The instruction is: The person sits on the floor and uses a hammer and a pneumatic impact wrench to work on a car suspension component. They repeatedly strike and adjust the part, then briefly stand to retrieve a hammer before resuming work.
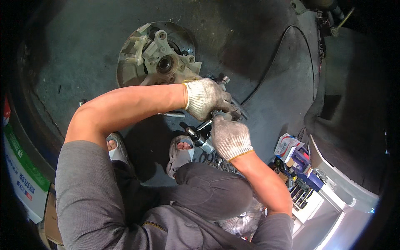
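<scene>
Both my hands wear off-white knit work gloves and meet just right of a steering knuckle (178,66) with a round metal dust shield (125,71) around it, lying on the floor. My left hand (206,98) is closed, its fingers curled around something mostly hidden at the knuckle's lower right end. Close below it, my right hand (230,135) is closed too, fingertips pinched at the same spot. What they grip there, dark and metallic, is too covered to name. An air impact wrench (204,143) lies on the floor beside my right hand. Above my left hand a metal socket-like end (225,80) sticks out.
Several loose metal wrenches or rings (216,161) lie under my right forearm. A thin black hose (273,62) curves across the floor at the right. Boxes and tools (298,162) stand at the lower right, a fan (241,224) by my knee, and cartons (29,179) at the left.
</scene>
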The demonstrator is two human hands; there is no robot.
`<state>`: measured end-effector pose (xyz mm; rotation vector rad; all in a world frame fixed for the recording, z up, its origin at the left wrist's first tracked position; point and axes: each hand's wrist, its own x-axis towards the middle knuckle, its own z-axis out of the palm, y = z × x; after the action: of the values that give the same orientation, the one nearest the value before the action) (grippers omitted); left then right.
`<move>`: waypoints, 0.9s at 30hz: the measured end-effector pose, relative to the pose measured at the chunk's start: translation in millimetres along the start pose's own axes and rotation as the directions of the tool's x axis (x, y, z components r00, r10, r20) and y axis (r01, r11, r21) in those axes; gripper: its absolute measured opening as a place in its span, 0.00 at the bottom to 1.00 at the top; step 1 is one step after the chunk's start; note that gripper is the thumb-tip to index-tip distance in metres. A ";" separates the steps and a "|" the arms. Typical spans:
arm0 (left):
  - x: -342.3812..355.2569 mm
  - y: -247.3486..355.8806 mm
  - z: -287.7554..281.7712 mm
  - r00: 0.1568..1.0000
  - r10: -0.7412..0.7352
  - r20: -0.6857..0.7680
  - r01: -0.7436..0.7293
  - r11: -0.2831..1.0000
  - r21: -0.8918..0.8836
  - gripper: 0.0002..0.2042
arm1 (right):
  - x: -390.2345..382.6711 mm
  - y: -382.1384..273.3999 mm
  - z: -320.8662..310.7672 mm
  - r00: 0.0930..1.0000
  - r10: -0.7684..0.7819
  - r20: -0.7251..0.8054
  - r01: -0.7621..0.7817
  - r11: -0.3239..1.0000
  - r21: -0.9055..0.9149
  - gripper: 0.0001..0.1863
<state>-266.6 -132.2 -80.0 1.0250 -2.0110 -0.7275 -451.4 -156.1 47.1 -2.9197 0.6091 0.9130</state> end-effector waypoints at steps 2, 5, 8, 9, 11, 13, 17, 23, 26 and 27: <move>2.0 1.3 -2.6 1.000 -0.006 0.023 0.005 1.000 0.005 0.31 | -3.1 7.0 13.2 0.998 0.050 0.049 -0.053 0.997 0.062 0.10; 2.4 -1.2 -0.9 0.998 -0.031 0.063 0.029 0.999 0.030 0.33 | -7.2 23.0 46.0 0.980 0.047 -0.195 0.010 0.959 0.282 0.09; 1.1 -6.7 8.5 0.999 -0.005 -0.045 0.004 1.000 -0.023 0.33 | 0.1 41.6 91.4 0.902 0.014 -0.432 0.197 0.876 0.440 0.08; 2.3 -8.5 11.9 1.000 -0.023 -0.017 0.023 0.999 -0.028 0.33 | 6.1 46.0 106.7 0.877 -0.014 -0.480 0.251 0.866 0.432 0.08; 4.5 -11.4 14.0 0.999 0.002 -0.038 -0.003 0.999 -0.037 0.31 | 17.6 47.1 128.7 0.832 0.011 -0.555 0.279 0.856 0.435 0.10; 7.6 -9.5 12.3 1.000 -0.010 -0.001 0.010 1.000 0.015 0.30 | 25.3 51.6 134.7 0.788 -0.046 -0.615 0.342 0.862 0.374 0.10; 7.8 -3.0 -3.0 1.000 -0.014 0.015 0.013 0.998 0.066 0.31 | 28.2 57.5 120.0 0.773 -0.158 -0.615 0.430 0.843 0.323 0.12; 2.6 0.2 -4.8 0.999 0.019 0.044 -0.018 1.000 -0.013 0.29 | 12.7 52.4 113.9 0.866 -0.240 -0.439 0.386 0.879 0.281 0.07; -1.2 0.3 -1.7 0.997 0.038 0.071 -0.038 0.999 0.009 0.28 | 13.7 41.4 108.5 0.825 -0.254 -0.505 0.412 0.882 0.228 0.07; -2.2 0.1 -1.3 0.997 0.068 0.043 -0.068 0.998 -0.008 0.28 | 10.1 35.3 102.7 0.950 -0.144 -0.278 0.229 0.926 0.300 0.08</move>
<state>-264.7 -130.4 -80.0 0.9395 -2.0688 -0.7256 -512.7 -178.4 -40.2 -2.7411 0.4275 0.3777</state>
